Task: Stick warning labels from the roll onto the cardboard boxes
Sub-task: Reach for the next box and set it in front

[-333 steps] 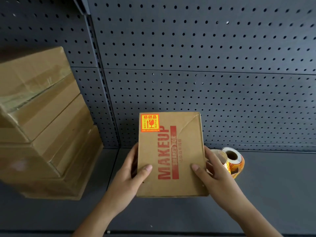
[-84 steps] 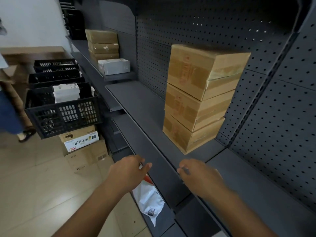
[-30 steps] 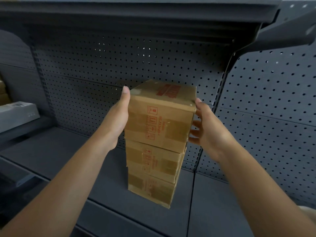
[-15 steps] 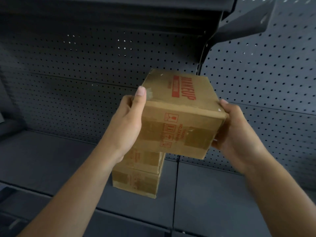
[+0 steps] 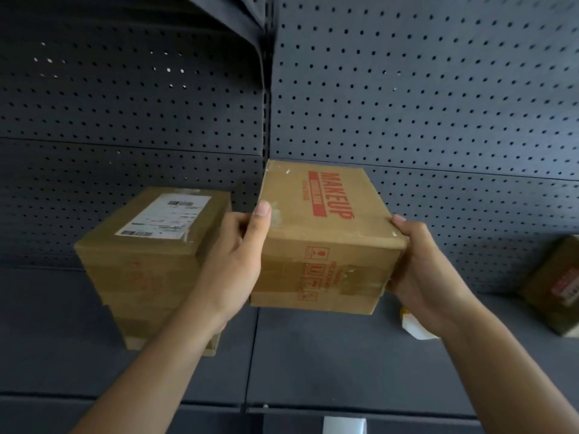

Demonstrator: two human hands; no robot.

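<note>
Your left hand (image 5: 233, 261) and right hand (image 5: 419, 274) clasp the MAKEUP cardboard box (image 5: 326, 245) by its sides, above the shelf (image 5: 313, 355). A stack of boxes (image 5: 150, 255) stands just beyond your left hand. The label roll (image 5: 413, 327) shows partly under your right wrist.

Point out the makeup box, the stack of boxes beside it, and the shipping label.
makeup box (image 5: 326, 245): head view, front face, by the printed symbols.
stack (image 5: 141, 270): head view, front face of its top box.
shipping label (image 5: 164, 216): head view, centre of the white sheet.
</note>
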